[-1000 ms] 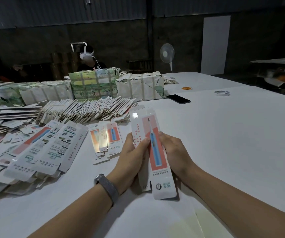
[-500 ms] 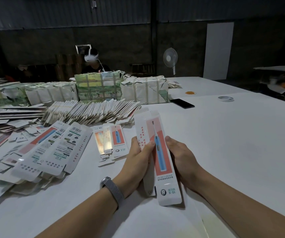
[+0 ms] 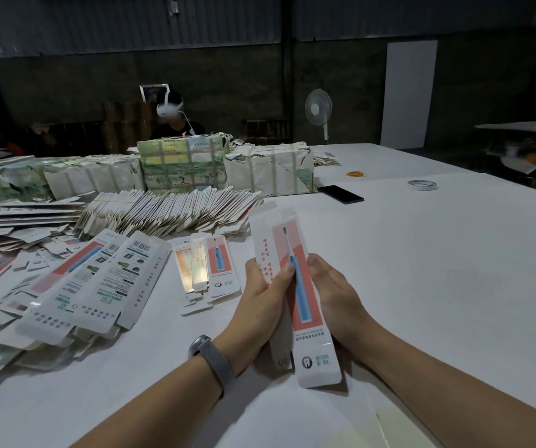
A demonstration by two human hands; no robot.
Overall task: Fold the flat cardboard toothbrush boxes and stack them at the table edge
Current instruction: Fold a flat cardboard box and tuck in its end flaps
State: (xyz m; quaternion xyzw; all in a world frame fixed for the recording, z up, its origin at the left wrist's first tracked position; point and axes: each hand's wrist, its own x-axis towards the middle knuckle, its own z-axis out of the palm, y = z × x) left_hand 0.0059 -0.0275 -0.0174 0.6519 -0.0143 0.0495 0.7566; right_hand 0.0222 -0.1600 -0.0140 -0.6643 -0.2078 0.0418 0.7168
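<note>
Large white table carries all stock; it serves as the work surface. Along its far left side sit strapped paper-wrapped bundles, presumably unopened supply kept out of reach until needed. In front of them lies a fanned row of flat white cardboard blanks, and nearer, on the left, a loose heap of printed flat toothbrush boxes lying barcode side up, within reach of the left arm. Between heap and hands lies a small group of slim boxes with orange and red panels; whether these are finished cannot be told. Box in hand: a long white carton with a red panel and blue toothbrush picture, raised above the table in front of the person, long axis pointing away. Left hand grips its left edge, thumb on the front face; right hand clasps the right edge. Judgement: opposing side pressure is meant to pop the flat sleeve open. End flaps appear untucked. Black phone and tape roll lie far right, apart from work.
</note>
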